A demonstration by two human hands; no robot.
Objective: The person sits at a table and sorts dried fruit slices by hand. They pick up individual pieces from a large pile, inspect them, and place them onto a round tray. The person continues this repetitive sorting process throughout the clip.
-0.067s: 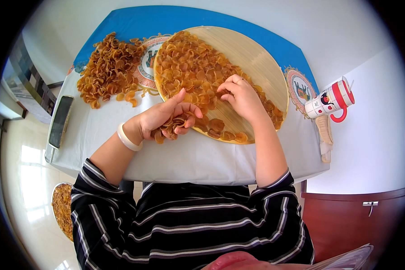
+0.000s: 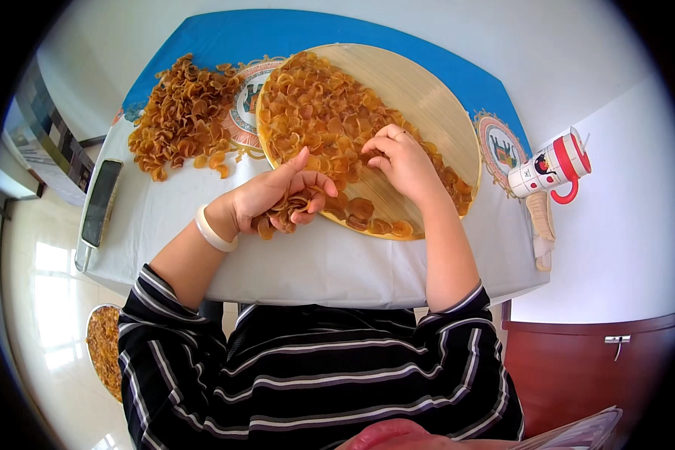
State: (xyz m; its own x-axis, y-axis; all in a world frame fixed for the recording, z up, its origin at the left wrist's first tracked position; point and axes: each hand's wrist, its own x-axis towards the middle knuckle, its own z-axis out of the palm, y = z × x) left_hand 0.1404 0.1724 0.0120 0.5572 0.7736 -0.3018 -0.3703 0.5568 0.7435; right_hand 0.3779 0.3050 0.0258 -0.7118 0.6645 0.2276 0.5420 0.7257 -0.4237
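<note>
Your left hand [image 2: 261, 198] cups a bunch of amber dried slices [image 2: 265, 225], seemingly as a close supply. Your right hand [image 2: 402, 165] curls over the partly covered round board [image 2: 409, 82]; whether it pinches a slice, I cannot tell. A loose heap [image 2: 181, 120] lies farther left, likely for reach.

Left hand [image 2: 281, 196]'s cupping a bunch of brown slices [image 2: 264, 228], right hand [image 2: 401, 159]'s over the round board [image 2: 401, 86], which is partly covered in them. Big pile [image 2: 184, 112] off left on the surface [image 2: 322, 274], red-handled cup [image 2: 546, 165] over right.
</note>
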